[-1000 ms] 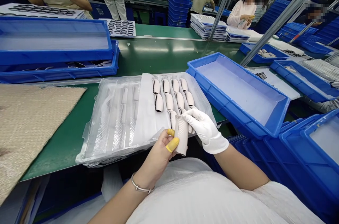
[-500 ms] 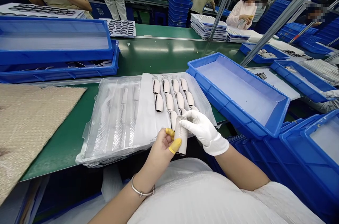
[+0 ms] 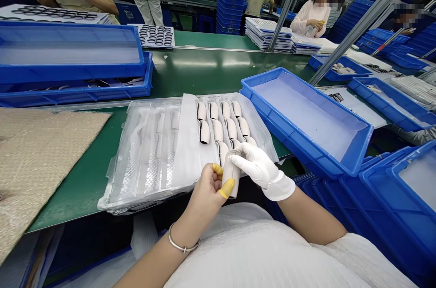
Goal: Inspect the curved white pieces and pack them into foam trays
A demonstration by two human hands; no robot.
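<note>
Between my two hands is a pale beige curved sleeve-like piece (image 3: 230, 174), rolled into a tube with a seam along its side. My left hand (image 3: 213, 186), with yellow finger cots on thumb and finger, grips its lower left side. My right hand (image 3: 260, 167), in a white glove, pinches its upper end. Just beyond them lies a clear plastic tray (image 3: 146, 151) with a white liner sheet (image 3: 190, 156). Several similar beige pieces with dark inner edges (image 3: 218, 130) sit in rows on its right half. My hands partly cover the nearest ones.
An open blue bin (image 3: 306, 115) stands right of the tray, above a stack of blue bins (image 3: 374, 206). More blue bins (image 3: 71, 72) are at the left, behind a bubble-wrap sheet (image 3: 44, 156). A metal post (image 3: 357, 24) slants across the right. Other people work across the bench.
The beige piece has tilted slightly, its lower end shifting a little left in my hands. Both hands keep their hold. The tray and bins look the same.
</note>
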